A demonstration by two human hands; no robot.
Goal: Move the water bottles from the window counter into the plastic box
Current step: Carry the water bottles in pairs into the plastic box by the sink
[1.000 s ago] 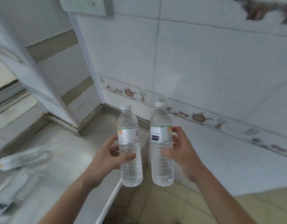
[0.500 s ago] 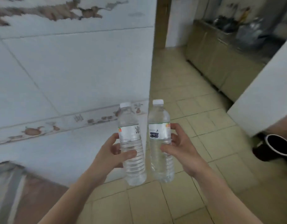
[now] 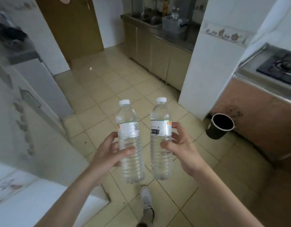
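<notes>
Left hand (image 3: 108,154) grips one water bottle (image 3: 130,145), right hand (image 3: 179,149) grips another bottle (image 3: 161,140), both upright & apart, prob. so they don't bump. Plastic box (image 3: 171,24) sits far off on the worktop (image 3: 166,34), w/ bottles inside.

Both forearms are bare, no sleeves, watch or rings showing; a pale, greyish-white laced shoe (image 3: 146,203) covers one foot.

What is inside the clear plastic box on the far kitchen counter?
At least two capped bottles stand up out of the plastic box, their tops above its rim. The box is far off and blurred, so anything lower inside it cannot be made out.
</notes>
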